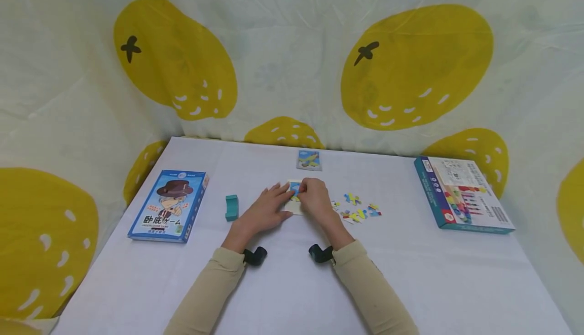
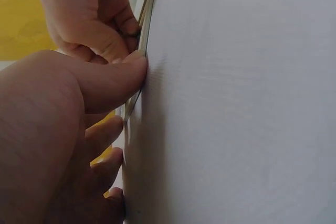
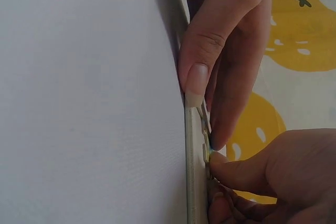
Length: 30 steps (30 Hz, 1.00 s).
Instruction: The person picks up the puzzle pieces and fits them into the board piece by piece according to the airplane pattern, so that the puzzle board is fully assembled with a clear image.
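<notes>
The puzzle board [image 1: 294, 209] lies on the white table [image 1: 292, 294] between both hands, its left side under the left hand [image 1: 266, 208], whose fingers are spread, thumb at the near edge. The right hand [image 1: 316, 199] pinches a puzzle piece [image 3: 206, 145] at the board. Cream-edged, the board shows a blue-and-yellow picture, partly covered by fingers. Loose pieces [image 1: 358, 215] lie just beside the right hand.

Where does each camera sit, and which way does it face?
Head: worn on the head, facing forward and down at the table; left hand, right hand and sleeves show.
Left wrist: on that wrist, looking low across the table at the puzzle board; both hands show.
Right wrist: on that wrist, likewise low, at the board; both hands show.
Shared by both wrist views: board edge, yellow-patterned backdrop.
</notes>
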Each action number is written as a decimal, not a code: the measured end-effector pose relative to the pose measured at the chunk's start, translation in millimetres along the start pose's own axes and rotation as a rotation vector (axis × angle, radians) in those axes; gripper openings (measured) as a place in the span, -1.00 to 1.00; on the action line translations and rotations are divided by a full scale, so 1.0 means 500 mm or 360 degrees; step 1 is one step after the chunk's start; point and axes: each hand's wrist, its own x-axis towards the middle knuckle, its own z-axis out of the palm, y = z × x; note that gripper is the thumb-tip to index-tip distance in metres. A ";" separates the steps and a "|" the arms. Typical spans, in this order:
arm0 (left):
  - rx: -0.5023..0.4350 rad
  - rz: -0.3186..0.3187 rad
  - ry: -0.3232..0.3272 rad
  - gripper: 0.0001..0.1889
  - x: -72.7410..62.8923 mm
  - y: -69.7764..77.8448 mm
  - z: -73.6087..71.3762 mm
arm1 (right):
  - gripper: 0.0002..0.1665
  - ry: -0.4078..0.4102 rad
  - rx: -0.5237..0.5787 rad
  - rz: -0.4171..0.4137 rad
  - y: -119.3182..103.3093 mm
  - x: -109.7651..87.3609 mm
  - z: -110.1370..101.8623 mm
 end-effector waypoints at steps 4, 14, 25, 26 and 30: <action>-0.0021 0.0004 0.0011 -0.35 0.001 -0.001 -0.001 | -0.89 0.0019 -0.0031 -0.0005 0.001 -0.005 -0.003; -0.0022 -0.0036 -0.0025 -0.34 0.001 0.004 -0.002 | -0.91 -0.0117 0.0053 -0.0151 0.027 -0.019 -0.031; 0.0010 -0.0026 -0.0039 -0.32 0.002 0.000 -0.002 | -0.86 -0.0123 0.0227 -0.0154 0.083 -0.032 -0.094; 0.0009 -0.0030 -0.0041 -0.32 0.001 0.001 -0.003 | -0.86 -0.0124 0.0236 -0.0137 0.089 -0.033 -0.100; 0.0011 -0.0050 -0.0054 -0.32 0.001 0.003 -0.002 | -0.85 -0.0081 0.0206 -0.0091 0.117 -0.037 -0.120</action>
